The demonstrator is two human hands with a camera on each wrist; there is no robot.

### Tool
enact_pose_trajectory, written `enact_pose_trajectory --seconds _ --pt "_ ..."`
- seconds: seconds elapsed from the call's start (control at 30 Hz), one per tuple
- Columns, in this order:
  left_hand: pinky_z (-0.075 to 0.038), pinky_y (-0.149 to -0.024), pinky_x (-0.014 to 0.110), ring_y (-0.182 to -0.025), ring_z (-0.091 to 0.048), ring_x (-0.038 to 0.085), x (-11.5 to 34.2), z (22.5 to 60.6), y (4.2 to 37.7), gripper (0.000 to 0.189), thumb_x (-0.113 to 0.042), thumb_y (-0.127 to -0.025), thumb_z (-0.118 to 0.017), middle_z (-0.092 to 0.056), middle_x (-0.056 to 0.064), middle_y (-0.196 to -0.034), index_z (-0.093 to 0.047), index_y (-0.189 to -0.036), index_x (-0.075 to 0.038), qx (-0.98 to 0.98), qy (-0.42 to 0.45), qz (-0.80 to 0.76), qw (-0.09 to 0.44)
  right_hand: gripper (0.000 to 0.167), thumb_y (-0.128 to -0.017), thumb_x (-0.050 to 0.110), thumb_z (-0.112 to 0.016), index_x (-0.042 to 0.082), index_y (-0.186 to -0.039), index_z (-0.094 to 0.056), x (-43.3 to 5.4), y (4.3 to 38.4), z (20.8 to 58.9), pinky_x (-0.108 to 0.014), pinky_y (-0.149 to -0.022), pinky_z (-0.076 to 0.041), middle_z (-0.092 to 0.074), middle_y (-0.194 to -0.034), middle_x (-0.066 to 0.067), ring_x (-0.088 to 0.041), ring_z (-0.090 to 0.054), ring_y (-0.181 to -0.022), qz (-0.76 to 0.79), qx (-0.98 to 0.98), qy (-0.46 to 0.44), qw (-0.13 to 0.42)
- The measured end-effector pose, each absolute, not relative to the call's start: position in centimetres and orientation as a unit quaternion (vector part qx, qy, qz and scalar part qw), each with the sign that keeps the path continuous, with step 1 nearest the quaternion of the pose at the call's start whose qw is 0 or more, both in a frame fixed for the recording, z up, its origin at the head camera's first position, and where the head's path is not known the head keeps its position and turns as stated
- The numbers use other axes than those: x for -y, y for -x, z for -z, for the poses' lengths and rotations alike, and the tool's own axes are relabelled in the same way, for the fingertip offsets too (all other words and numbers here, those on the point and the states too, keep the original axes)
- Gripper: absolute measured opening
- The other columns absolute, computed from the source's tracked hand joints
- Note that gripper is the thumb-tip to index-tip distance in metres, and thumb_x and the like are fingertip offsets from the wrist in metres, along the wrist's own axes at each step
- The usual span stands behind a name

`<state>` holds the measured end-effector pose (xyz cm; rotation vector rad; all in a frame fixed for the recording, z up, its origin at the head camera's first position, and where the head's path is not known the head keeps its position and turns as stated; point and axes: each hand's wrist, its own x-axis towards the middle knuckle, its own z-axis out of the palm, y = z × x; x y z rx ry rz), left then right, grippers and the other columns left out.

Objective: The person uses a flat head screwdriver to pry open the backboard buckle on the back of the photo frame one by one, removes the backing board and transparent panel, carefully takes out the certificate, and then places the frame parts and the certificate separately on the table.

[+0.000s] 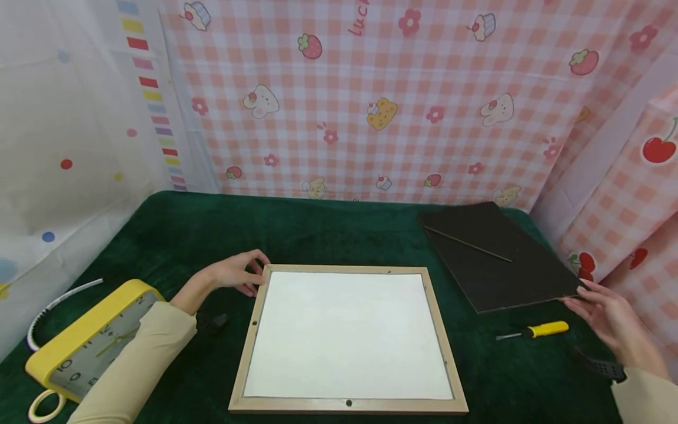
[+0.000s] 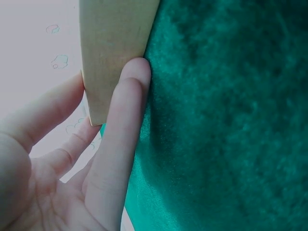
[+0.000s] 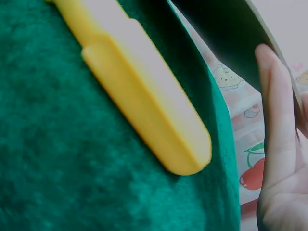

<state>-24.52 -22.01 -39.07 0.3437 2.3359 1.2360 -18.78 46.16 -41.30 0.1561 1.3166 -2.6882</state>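
Note:
A light wooden picture frame [image 1: 346, 269] lies flat in front of me, with a white sheet [image 1: 346, 335] filling its inside. At its far left corner, my left hand [image 1: 238, 274] pinches the wood; in the left wrist view the thumb and fingers [image 2: 127, 108] sit on either side of the frame piece [image 2: 108, 62]. On the right, my right hand [image 1: 609, 318] grips the near right corner of a black backing board [image 1: 492, 282]. That corner is raised off the table in the right wrist view, with a finger [image 3: 276, 96] against the board's underside [image 3: 226, 38].
A yellow-handled screwdriver [image 1: 548, 329] lies below the black board. At the left, a yellow clock [image 1: 85, 321] leans by the left forearm, with a white curved cord [image 1: 45, 312] behind it. Green cloth [image 1: 318, 229] covers the table; patterned curtains [image 1: 371, 76] hang behind.

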Motion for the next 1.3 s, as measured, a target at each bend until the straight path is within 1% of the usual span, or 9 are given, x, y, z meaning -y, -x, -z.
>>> enact_pose_trajectory --seconds 0.1,0.17,0.27,0.47,0.6,0.8,1.03,1.17,1.3 --pt "-0.051 -0.063 0.037 -0.070 -0.060 0.024 22.0 39.1 24.6 0.040 -0.013 -0.086 -0.058 -0.045 0.020 -0.100 -0.037 -0.117 0.001 -0.850 -0.125 -0.452 0.238 0.023 -0.093 0.000 -0.037 0.012 -0.091 -0.057 -46.4 18.8 41.9 -0.035 -0.080 -0.046 0.015 -0.136 0.021 -0.025 -0.061 -0.079 0.892 -0.437 -0.082 0.078" --pt "-0.051 -0.063 0.037 -0.070 -0.060 0.024 22.0 39.1 24.6 0.040 -0.013 -0.086 -0.058 -0.045 0.020 -0.100 -0.037 -0.117 0.000 -0.850 -0.124 -0.453 0.238 0.022 -0.093 -0.001 -0.038 0.011 -0.092 -0.056 -46.9 18.9 42.2 -0.035 -0.081 -0.045 -0.010 -0.142 0.009 -0.027 -0.061 -0.079 0.895 -0.429 -0.083 0.090" --pt "-0.051 -0.063 0.037 -0.070 -0.060 0.024 21.9 39.0 24.5 0.041 -0.013 -0.086 -0.059 -0.045 0.020 -0.101 -0.037 -0.117 0.000 -0.850 -0.123 -0.453 0.238 0.028 -0.092 -0.001 -0.042 0.020 -0.109 -0.050 -47.7 19.2 42.6 -0.033 -0.082 -0.044 -0.050 -0.106 -0.001 -0.027 -0.061 -0.081 0.891 -0.431 -0.086 0.115" --pt "-0.051 -0.063 0.037 -0.070 -0.060 0.024 21.9 38.9 24.5 0.040 -0.012 -0.086 -0.058 -0.045 0.020 -0.100 -0.036 -0.117 0.001 -0.849 -0.126 -0.454 0.239 0.076 -0.090 0.001 -0.046 0.033 -0.137 0.005 -48.4 19.6 42.8 -0.032 -0.085 -0.041 -0.045 -0.102 -0.006 -0.025 -0.061 -0.085 0.848 -0.492 -0.112 0.159" --pt "-0.051 -0.063 0.037 -0.070 -0.060 0.025 22.0 38.9 24.5 0.040 -0.011 -0.086 -0.058 -0.045 0.020 -0.100 -0.036 -0.118 0.001 -0.848 -0.127 -0.455 0.239 0.037 -0.085 0.005 -0.057 0.020 -0.116 -0.044 -48.2 19.8 42.1 -0.030 -0.077 -0.047 -0.054 -0.089 0.009 -0.017 -0.062 -0.079 0.786 -0.589 -0.108 0.152" --pt "-0.051 -0.064 0.037 -0.070 -0.059 0.025 22.0 38.9 24.4 0.039 -0.011 -0.086 -0.057 -0.045 0.020 -0.100 -0.037 -0.117 0.001 -0.848 -0.126 -0.455 0.240 0.007 -0.081 0.019 -0.063 0.019 -0.087 -0.059 -48.1 19.6 41.3 -0.027 -0.067 -0.050 -0.060 -0.084 0.011 -0.010 -0.061 -0.075 0.707 -0.684 -0.085 0.157" --pt "-0.051 -0.064 0.037 -0.070 -0.060 0.025 22.0 38.9 24.4 0.040 -0.011 -0.086 -0.058 -0.044 0.020 -0.101 -0.036 -0.118 0.001 -0.849 -0.124 -0.455 0.239 0.023 -0.077 0.021 -0.067 0.009 -0.094 -0.058 -48.0 19.7 41.3 -0.030 -0.068 -0.050 -0.060 -0.084 0.010 -0.011 -0.061 -0.075 0.690 -0.701 -0.089 0.155" --pt "-0.051 -0.064 0.037 -0.070 -0.060 0.025 22.0 38.9 24.4 0.040 -0.010 -0.086 -0.057 -0.044 0.020 -0.100 -0.036 -0.118 0.001 -0.849 -0.126 -0.454 0.238 0.067 -0.080 0.028 -0.065 -0.018 -0.117 -0.035 -47.6 19.9 40.9 -0.031 -0.071 -0.049 -0.056 -0.082 0.012 -0.009 -0.061 -0.074 0.627 -0.758 -0.098 0.148" --pt "-0.051 -0.064 0.037 -0.070 -0.060 0.025 21.9 38.9 24.4 0.040 -0.010 -0.086 -0.057 -0.044 0.020 -0.100 -0.036 -0.118 0.001 -0.849 -0.129 -0.454 0.238 0.078 -0.084 0.034 -0.058 -0.024 -0.122 -0.022 -47.0 19.9 40.1 -0.033 -0.071 -0.049 -0.050 -0.082 0.011 -0.008 -0.060 -0.072 0.550 -0.815 -0.117 0.141"
